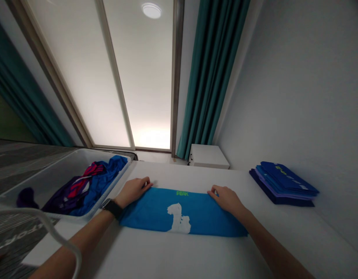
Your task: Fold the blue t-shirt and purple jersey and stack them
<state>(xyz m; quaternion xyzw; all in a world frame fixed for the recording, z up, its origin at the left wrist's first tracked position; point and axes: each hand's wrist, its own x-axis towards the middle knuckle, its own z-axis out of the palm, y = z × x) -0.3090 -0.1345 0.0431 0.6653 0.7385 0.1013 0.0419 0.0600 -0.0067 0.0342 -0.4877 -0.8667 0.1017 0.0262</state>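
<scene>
A blue shirt [149, 213], folded into a wide band, lies flat on the white table [155, 257]. It bears a green "PEAK" print and a white figure. My left hand [135, 191], with a dark watch on its wrist, pinches the shirt's far left corner. At the far right corner, my right hand [224, 197] has its thumb and fingertips closed on the fabric's edge.
Left of the table stands a white plastic bin [58, 167] with crumpled blue, purple and red clothes [90, 186]. A stack of folded garments [283, 184] sits at the right by the wall. A white cabinet [209, 157] is behind the table. A pale cable [55, 232] crosses the lower left.
</scene>
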